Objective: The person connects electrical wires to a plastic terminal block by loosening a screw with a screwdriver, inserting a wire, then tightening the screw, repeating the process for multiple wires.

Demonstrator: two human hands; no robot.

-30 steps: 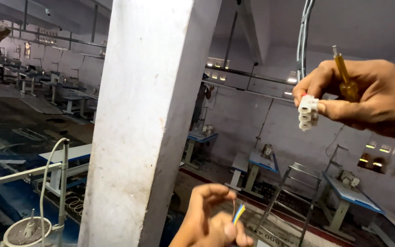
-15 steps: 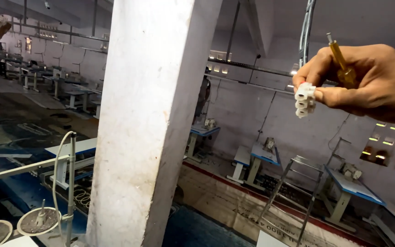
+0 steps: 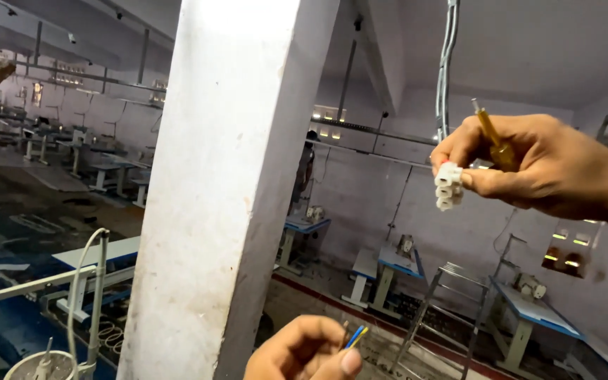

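Note:
My right hand is raised at the upper right, pinching a small white terminal connector block between thumb and fingers. The same hand also grips a yellow-handled screwdriver, its tip pointing up. My left hand shows at the bottom edge, closed on the ends of thin wires with blue and yellow insulation. The two hands are well apart, the left low and the right high.
A thick white concrete pillar stands right in front. A bundle of grey cables hangs from the ceiling near my right hand. Below are rows of sewing tables, a metal stand and a thread rack.
My left hand with the wires dropped out of view half a second ago and has come back up at the bottom edge. My right hand has stayed raised with the connector.

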